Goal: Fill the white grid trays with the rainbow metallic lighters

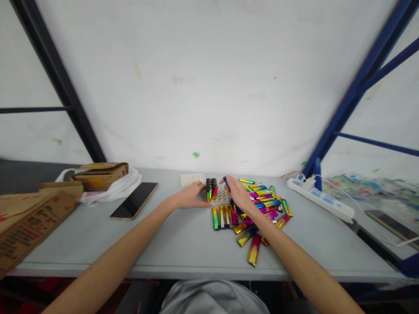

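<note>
1. While the left hand [188,195] curves round the nine o'clock side of the standing lighters [211,192], thumb apart from fingers, whether it grips or merely touches them cannot be told; the fingertips blur into the group.
2. Pinched in the right hand [238,192] is a blue lighter [225,181], near the tray's twelve o'clock edge; the fingers cover much of it.
3. The tray [222,198] sits between the hands, its pale cells partly hidden by the right hand and the standing lighters, whose exact number is hard to count.
4. At six o'clock from the tray lies a short row [216,218] of lighters, its right end crowded by the heap [262,203].
5. That heap spreads from three to five o'clock, overlapping, with the right forearm hiding part of it.
6. A second tray [192,179] lies at ten o'clock, its near edge partly behind the left hand.
7. At nine o'clock lies a phone [135,200]; beyond it, a carton [36,218] is cut off by the frame.
8. At three o'clock is a power strip [321,199]; the clear bags [366,187] past it are too blurred to read.
</note>
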